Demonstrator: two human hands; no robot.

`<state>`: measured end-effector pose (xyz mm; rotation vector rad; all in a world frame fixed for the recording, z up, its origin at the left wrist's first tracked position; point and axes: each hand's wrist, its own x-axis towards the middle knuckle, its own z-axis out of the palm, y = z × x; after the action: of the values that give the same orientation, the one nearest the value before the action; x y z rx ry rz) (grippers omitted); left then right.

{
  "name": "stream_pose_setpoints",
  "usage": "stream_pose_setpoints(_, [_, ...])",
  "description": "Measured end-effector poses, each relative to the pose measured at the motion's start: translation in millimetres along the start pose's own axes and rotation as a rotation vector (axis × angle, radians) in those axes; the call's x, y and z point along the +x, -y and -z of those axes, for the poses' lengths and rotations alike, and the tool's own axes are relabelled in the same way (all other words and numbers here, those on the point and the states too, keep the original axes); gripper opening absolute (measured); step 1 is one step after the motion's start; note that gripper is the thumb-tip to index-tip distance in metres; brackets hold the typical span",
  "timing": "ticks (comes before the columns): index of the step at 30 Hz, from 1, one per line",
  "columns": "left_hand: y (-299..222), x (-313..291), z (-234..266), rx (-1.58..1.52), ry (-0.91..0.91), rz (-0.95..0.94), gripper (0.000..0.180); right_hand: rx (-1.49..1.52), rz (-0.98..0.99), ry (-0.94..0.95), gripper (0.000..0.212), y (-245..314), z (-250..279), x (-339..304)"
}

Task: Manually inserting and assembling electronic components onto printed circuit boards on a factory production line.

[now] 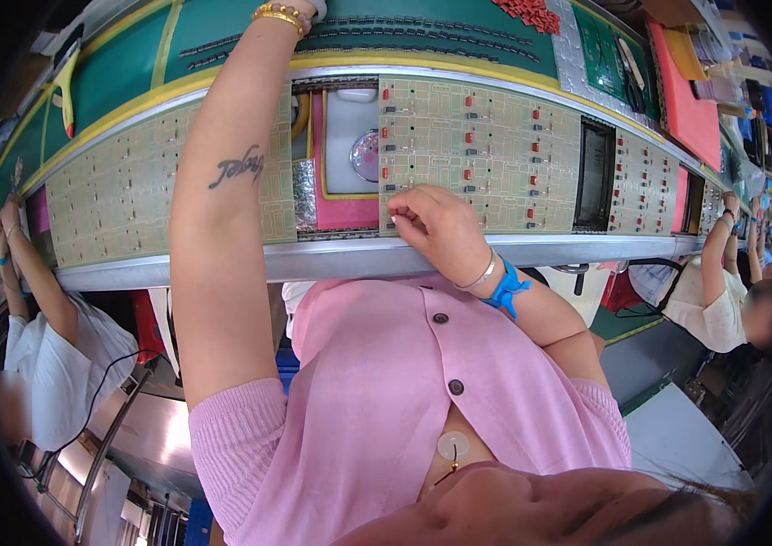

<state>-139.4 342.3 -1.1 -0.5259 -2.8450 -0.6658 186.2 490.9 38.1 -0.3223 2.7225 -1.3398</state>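
Observation:
My left forearm [227, 200] reaches across the work line toward the rows of small black components [368, 34] on the green mat. Past the beaded bracelet [282, 15] its hand is cut off by the upper edge, so the fingers do not show. My right hand [441, 227] is over the near left corner of a circuit board panel [504, 168] fitted with red and dark parts. Its fingers are curled together, and whatever they pinch is too small to make out. Left of that panel, beyond a gap, lies another board panel [131, 173], partly behind my left arm.
A metal rail [331, 257] edges the line in front of me. Red components [529, 14] are heaped at the far side, near a cutting tool [632, 68]. A yellow-handled brush [66, 91] lies far left. Co-workers [76, 337] sit on both sides.

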Motion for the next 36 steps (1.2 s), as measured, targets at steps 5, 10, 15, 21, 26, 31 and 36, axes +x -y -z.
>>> stream_pose_setpoints(5, [-3.0,-7.3,-1.8,-0.050,-0.120,-0.086,0.011,-0.078,0.030,-0.006,0.016,-0.2,-7.0,3.4])
stream_pose_setpoints(10, [-15.5,-38.3,29.0,-0.175,-0.102,-0.114,0.011,-0.137,0.046,0.002,0.015,1.3,-11.2,3.7])
stream_pose_setpoints(15, [-65.3,-100.3,85.2,-0.425,0.043,-0.069,0.012,-0.245,0.002,-0.082,0.013,5.2,-18.4,2.1])
stream_pose_setpoints(21, [-80.8,-210.4,103.9,-0.621,0.252,0.009,0.013,-0.400,0.099,-0.036,0.016,11.9,-20.6,5.9])
stream_pose_setpoints(26, [-93.5,-280.5,97.2,-0.594,0.306,0.012,0.012,-0.218,0.154,-0.013,0.022,17.1,17.0,-11.0])
stream_pose_setpoints(31, [-107.5,-295.3,84.6,-0.550,0.296,0.028,0.011,-0.103,0.221,0.092,0.022,-3.6,18.7,-48.2])
stream_pose_setpoints(36, [-112.1,-289.0,76.5,-0.412,0.230,-0.095,0.010,-0.091,0.266,0.010,0.019,-14.3,10.0,-61.5])
